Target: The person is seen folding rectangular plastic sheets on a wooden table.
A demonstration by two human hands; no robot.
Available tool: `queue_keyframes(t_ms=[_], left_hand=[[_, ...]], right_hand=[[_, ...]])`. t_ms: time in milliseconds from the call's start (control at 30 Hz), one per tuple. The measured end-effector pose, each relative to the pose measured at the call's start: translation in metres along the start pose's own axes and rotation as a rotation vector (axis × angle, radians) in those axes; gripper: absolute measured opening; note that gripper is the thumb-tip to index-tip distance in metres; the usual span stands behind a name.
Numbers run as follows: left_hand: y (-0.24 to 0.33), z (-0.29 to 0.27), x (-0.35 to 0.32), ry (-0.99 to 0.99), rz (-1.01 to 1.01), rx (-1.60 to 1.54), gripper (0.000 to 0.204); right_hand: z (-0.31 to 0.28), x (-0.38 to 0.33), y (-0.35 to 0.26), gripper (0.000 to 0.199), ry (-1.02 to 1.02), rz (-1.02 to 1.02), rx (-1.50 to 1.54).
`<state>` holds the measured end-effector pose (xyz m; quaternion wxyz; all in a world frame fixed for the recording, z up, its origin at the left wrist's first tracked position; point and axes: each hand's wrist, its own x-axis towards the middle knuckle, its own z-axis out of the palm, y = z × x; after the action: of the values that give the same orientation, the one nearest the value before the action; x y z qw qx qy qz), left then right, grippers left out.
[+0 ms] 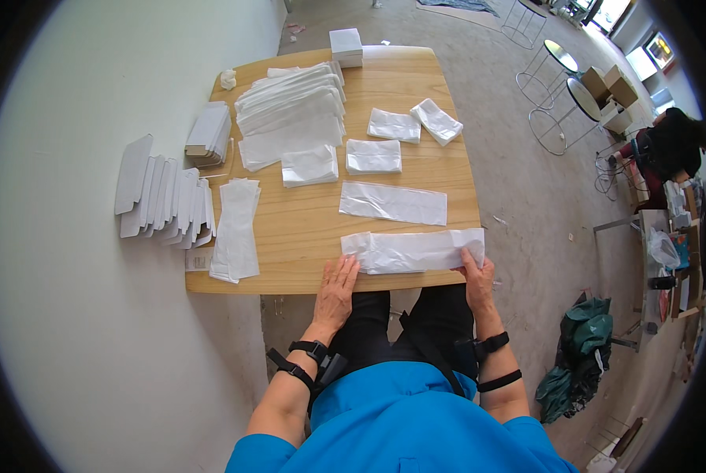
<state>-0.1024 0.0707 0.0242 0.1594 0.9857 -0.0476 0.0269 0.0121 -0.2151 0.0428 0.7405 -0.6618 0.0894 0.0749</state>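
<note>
A long, thin white bag (pixel 416 251) lies crosswise along the near edge of the wooden table (pixel 298 229). Flat on the table, my left hand (pixel 336 293) touches the bag's left end with extended fingers. At the opposite end, my right hand (pixel 477 277) pinches the bag's near right corner between thumb and fingers. Just beyond it lies another flat white bag (pixel 392 202). Farther back are folded white packets (pixel 373 156), and a fanned pile of long white bags (pixel 290 106) covers the far left part of the table.
Flat white cartons (pixel 160 197) lean in a row by the left wall, near a stack of white boxes (pixel 209 134). More bags (pixel 236 229) lie at the table's left. A white block (pixel 346 47) stands at the far edge. Stools (pixel 559 57) and a seated person (pixel 668 154) are off right.
</note>
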Motion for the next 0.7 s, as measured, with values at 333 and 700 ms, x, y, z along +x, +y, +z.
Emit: queue_keyframes(t_ms=[333, 700], left_hand=[[0.0, 0.003, -0.003, 0.014, 0.006, 0.118, 0.044], [-0.002, 0.006, -0.005, 0.038, 0.016, 0.123, 0.043]], right_hand=[[-0.012, 0.016, 0.023, 0.024, 0.162, 0.046, -0.173], [0.0, 0.015, 0.009, 0.024, 0.506, -0.404, -0.991]])
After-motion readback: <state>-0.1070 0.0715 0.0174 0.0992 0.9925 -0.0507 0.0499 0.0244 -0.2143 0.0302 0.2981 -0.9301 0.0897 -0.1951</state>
